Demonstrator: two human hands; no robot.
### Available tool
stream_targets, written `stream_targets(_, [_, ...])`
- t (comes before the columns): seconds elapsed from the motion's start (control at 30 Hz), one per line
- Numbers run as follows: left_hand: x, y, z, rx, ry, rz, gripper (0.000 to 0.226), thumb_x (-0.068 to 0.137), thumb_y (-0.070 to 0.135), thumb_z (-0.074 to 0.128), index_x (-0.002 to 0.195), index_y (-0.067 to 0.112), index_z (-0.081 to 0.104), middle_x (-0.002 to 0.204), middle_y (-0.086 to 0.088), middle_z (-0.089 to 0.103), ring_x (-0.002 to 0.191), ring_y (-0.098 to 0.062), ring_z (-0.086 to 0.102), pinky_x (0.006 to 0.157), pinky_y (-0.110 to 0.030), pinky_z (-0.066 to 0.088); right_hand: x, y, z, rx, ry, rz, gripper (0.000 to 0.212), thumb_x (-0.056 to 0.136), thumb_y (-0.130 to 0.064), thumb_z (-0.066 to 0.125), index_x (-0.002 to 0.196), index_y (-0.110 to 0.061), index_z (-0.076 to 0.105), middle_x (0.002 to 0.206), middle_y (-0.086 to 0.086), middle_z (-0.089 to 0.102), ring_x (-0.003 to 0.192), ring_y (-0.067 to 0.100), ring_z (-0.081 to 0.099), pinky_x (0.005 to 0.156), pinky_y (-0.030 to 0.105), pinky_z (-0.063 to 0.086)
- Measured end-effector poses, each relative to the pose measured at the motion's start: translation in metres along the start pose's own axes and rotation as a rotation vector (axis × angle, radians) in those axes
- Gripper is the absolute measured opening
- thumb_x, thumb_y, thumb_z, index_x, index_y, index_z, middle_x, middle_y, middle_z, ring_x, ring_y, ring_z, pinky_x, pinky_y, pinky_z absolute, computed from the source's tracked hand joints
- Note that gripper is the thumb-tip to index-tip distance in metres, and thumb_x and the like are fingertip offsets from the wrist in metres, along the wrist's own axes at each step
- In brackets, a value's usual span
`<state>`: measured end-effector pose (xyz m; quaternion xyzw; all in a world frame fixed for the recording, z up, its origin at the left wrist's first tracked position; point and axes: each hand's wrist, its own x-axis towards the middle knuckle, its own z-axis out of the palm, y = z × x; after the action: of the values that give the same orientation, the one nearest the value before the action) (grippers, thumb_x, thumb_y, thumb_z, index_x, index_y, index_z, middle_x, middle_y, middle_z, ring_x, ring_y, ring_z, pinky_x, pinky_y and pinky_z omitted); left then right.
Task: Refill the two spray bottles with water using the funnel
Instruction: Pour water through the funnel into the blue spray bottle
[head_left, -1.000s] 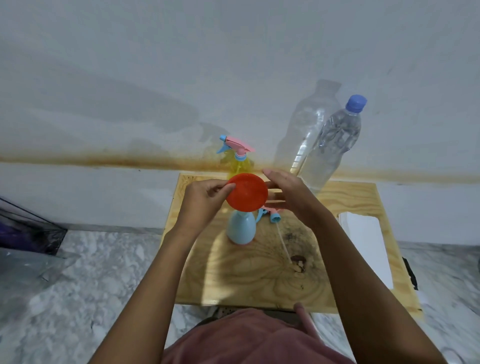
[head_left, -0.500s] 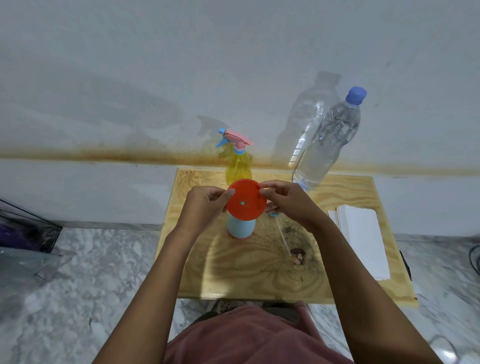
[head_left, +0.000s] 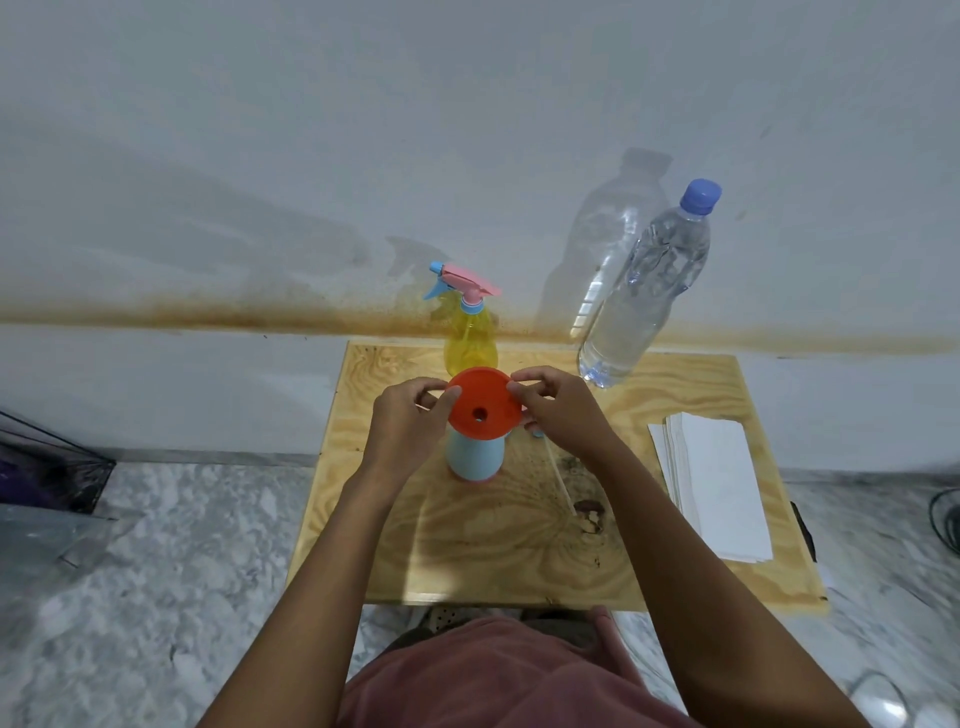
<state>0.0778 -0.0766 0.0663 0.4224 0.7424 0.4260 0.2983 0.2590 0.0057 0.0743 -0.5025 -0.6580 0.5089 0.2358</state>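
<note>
White wall (head_left: 311, 130) at the back, rust-brown stain (head_left: 208, 314) streaked across it, marble floor (head_left: 182, 545) below. Pale plywood counter (head_left: 467, 561) dead centre. Up front on it: blue bottle (head_left: 475, 457), upright, with the red funnel (head_left: 485, 402) sitting on top, wide mouth up, drain hole showing in the middle. On the funnel's near-left rim, left hand (head_left: 408, 426), thumb and fingertips curled and pinching the edge. On the opposite rim, right hand (head_left: 563, 415), same pinch, fingers curled. Both forearms reaching in from the bottom edge, pink shirt between them.

Just behind the funnel, yellow bottle (head_left: 470, 338), upright, pink-and-blue trigger head on, nozzle pointing left. Further right, close to the wall, water bottle (head_left: 644, 291), clear, water inside, blue cap (head_left: 700, 196) on, well apart from both hands. Peeking out under the right hand, a scrap of something pink and blue, too hidden to make out. From there, thin tube (head_left: 561, 480) lying on the wood, slanting down toward a dark blotch. Over on the counter's right side, paper stack (head_left: 722, 493), white, lying flat.
</note>
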Motion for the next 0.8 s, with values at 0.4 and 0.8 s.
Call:
stream_targets(0.4, [-0.0007, 0.0032, 0.0042, 0.0, 0.037, 0.057, 0.03, 0.095, 0.03, 0.064, 0.122, 0.016, 0.071, 0.079, 0.006, 0.068, 0.079, -0.019, 0.068, 0.08, -0.045, 0.059, 0.0053, 0.0073, 0.0071, -0.05, 0.083, -0.091, 0.014, 0.096, -0.02, 0.063, 0.108, -0.016, 0.07, 0.079, 0.0, 0.073, 0.064, 0.006, 0.07, 0.07, 0.029, 0.061])
stream_targets(0.8, [-0.0003, 0.0038, 0.0016, 0.027, 0.035, 0.051, 0.032, 0.095, 0.031, 0.065, 0.124, 0.017, 0.068, 0.083, 0.009, 0.066, 0.078, -0.006, 0.064, 0.07, -0.018, 0.051, 0.0066, 0.0046, 0.0064, -0.064, 0.094, -0.079, 0.015, 0.097, -0.025, 0.061, 0.105, -0.019, 0.072, 0.09, -0.007, 0.072, 0.082, 0.013, 0.072, 0.08, 0.035, 0.061])
